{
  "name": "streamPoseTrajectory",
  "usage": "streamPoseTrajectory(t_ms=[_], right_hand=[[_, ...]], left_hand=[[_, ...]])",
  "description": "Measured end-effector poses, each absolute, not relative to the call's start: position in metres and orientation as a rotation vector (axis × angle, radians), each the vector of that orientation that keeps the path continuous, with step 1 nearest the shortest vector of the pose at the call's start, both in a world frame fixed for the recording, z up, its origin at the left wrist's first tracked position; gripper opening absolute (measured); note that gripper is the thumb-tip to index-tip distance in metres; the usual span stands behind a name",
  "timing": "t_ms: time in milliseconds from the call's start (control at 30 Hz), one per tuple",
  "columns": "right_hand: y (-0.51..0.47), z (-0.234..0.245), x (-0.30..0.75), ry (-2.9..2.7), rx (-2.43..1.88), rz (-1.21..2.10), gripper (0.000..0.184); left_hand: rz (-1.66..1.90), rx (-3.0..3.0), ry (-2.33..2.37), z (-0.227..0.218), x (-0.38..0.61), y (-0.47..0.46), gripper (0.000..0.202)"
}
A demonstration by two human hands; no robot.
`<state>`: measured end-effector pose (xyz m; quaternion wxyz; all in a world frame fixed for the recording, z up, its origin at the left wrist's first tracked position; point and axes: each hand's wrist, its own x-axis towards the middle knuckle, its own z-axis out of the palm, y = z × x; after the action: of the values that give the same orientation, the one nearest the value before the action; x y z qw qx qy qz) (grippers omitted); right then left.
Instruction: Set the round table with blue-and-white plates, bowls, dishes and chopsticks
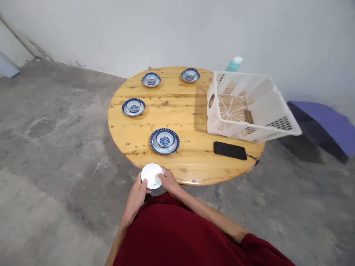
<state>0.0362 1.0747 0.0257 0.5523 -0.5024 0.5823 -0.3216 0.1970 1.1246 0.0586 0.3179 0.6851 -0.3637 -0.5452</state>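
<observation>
Both my hands grip a small white saucer (151,174) just off the table's near edge. My left hand (138,192) pinches its left rim, thumb on top. On the other side my right hand (169,181) holds the right rim, its thumb over the surface. A small dark greenish mark shows on the saucer. Just beyond it, on the table, sits a blue-and-white plate (164,150) with a patterned bowl (165,140) on it. Farther back are three like sets: a left bowl (133,106), a back-left bowl (151,78) and a back bowl (190,75), each on a plate.
The round wooden table (172,111) carries a white plastic basket (249,135) on its right side, overhanging the edge. A black phone (230,150) with a strap lies in front of it. Behind stands a teal bottle (234,64). A purple umbrella (327,120) rests on the floor.
</observation>
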Motion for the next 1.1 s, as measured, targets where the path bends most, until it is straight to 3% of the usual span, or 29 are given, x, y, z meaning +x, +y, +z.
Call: streamPoseTrajectory(t_ms=[567,1100], right_hand=[[1.084,0.02,0.061,1.565,-1.013,-0.802,0.042],[0.965,0.054,0.029,1.476,-1.191,-1.001,0.05]], left_hand=[[-1.599,1.735,-1.209,0.044,0.228,1.1,0.062],[-1.451,1.652,-1.397,0.106,0.197,0.971,0.057]])
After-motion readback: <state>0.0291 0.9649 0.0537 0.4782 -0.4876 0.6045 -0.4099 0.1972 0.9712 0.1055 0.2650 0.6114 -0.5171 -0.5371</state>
